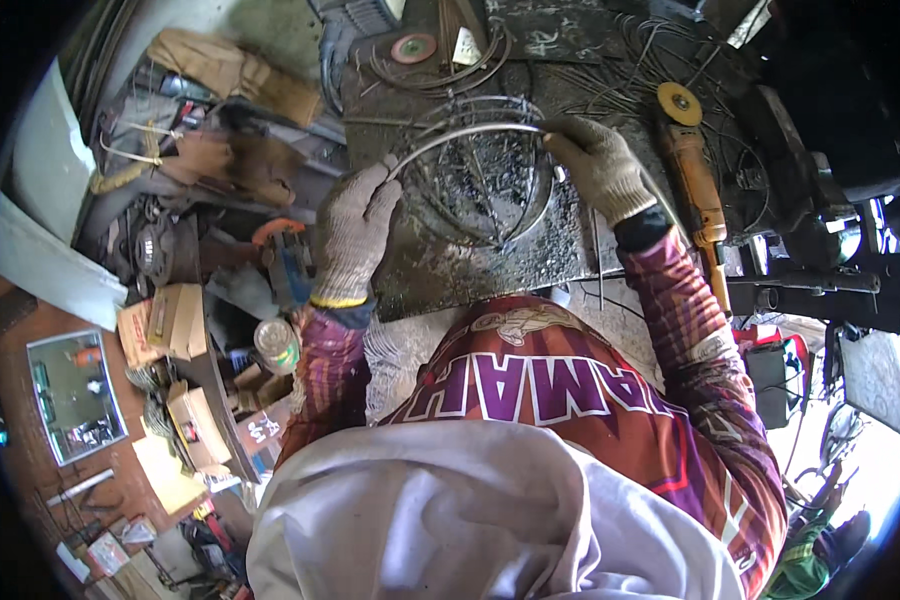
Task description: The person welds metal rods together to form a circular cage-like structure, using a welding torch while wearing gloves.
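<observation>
Both of my hands wear pale knitted gloves. My left hand (355, 230) is closed round the left end of a thin curved metal rod (465, 131). My right hand (605, 172) grips the same rod farther right, its fingers wrapped over it. The rod arches between them, above a round frame of bent wire rings (502, 242). That frame lies on the dark work table (425, 285), among black grit and scraps. To the right of my right hand rests an orange angle grinder (692, 175) with a yellow disc (678, 103).
Loose thin rods (610, 90) lie across the table's far right. At its far side are curved wire pieces (495, 75) and a reddish disc (413, 48). Left of the table stand a clear jar (276, 345) and cardboard boxes (177, 320). Metal parts crowd the right side.
</observation>
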Motion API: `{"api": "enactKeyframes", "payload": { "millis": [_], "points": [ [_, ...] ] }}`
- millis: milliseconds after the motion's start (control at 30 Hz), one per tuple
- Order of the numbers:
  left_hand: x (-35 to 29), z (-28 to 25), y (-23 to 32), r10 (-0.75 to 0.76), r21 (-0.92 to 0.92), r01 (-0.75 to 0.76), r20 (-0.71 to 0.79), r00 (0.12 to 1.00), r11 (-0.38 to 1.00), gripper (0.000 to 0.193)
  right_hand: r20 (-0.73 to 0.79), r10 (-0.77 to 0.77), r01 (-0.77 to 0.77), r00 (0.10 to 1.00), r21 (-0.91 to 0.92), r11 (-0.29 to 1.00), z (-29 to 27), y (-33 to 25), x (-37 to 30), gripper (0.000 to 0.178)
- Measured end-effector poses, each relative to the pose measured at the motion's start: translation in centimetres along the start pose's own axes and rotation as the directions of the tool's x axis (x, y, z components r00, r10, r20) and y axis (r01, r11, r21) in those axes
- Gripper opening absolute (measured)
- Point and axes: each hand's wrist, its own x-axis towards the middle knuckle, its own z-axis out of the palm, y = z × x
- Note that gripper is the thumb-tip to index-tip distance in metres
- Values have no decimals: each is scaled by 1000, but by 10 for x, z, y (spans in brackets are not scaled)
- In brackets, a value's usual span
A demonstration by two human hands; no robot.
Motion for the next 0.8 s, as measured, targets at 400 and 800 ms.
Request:
{"api": "enactKeyframes", "payload": {
  "millis": [400,800],
  "points": [
    [-20,63,-53,-24,138,57,-233,972,989,26,-258,-151,157,954,3,988,39,63,26,28],
    [-22,63,-54,57,141,-19,-273,960,990,25,-180,-10,41,984,169,985,39,82,23,24]
  ]
}}
